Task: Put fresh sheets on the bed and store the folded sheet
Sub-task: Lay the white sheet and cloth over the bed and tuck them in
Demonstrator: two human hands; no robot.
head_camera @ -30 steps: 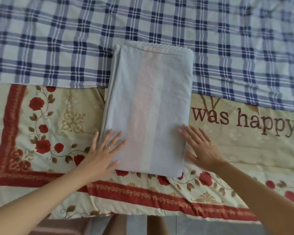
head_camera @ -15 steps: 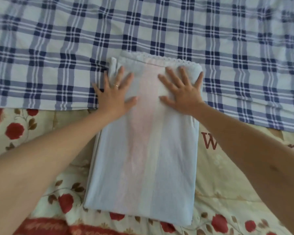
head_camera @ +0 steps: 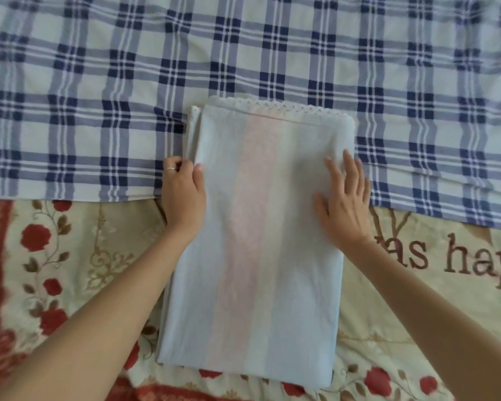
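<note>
Left hand (head_camera: 183, 195) fingers pinch the folded sheet (head_camera: 252, 256) at its left edge; right hand (head_camera: 344, 204) lies flat on it, fingers released.

Dark red letters "as hap" read on the cream floral bedcover (head_camera: 417, 299); the rest is hidden or cut off.

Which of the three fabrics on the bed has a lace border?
The folded pale blue-and-pink sheet in the middle: scalloped lace runs along its far edge. The blue checked sheet and the rose-printed cover show no lace.
</note>
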